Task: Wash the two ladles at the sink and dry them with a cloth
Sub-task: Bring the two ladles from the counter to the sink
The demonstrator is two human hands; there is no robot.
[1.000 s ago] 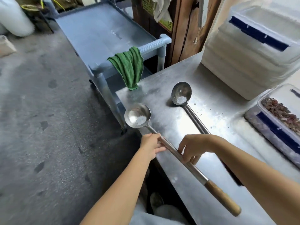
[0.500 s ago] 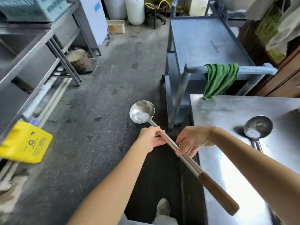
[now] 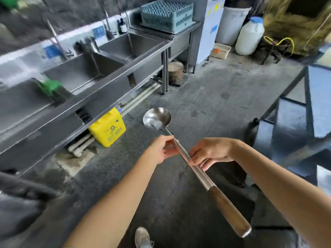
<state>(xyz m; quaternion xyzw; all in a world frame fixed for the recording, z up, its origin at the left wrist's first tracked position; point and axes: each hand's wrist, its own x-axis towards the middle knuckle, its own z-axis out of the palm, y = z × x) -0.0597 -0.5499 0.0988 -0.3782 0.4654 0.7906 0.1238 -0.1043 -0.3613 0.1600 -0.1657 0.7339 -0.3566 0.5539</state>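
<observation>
I hold one long steel ladle (image 3: 157,119) with a brown wooden grip out over the floor, bowl pointing away from me. My left hand (image 3: 161,149) is closed on the shaft just behind the bowl. My right hand (image 3: 209,154) grips the shaft further back, ahead of the wooden grip. A steel sink unit (image 3: 111,56) with several basins and taps runs along the left wall. The second ladle and the green cloth are out of view.
A yellow bag (image 3: 107,129) lies on the floor under the sink unit beside white pipes. A teal dish rack (image 3: 166,15) sits on a steel stand. White drums (image 3: 249,38) stand at the back. A blue cart (image 3: 315,108) is on the right.
I have turned left, away from the steel table, carrying the ladle in both hands. The second ladle and green cloth have left the view, and the sink has come into view.
</observation>
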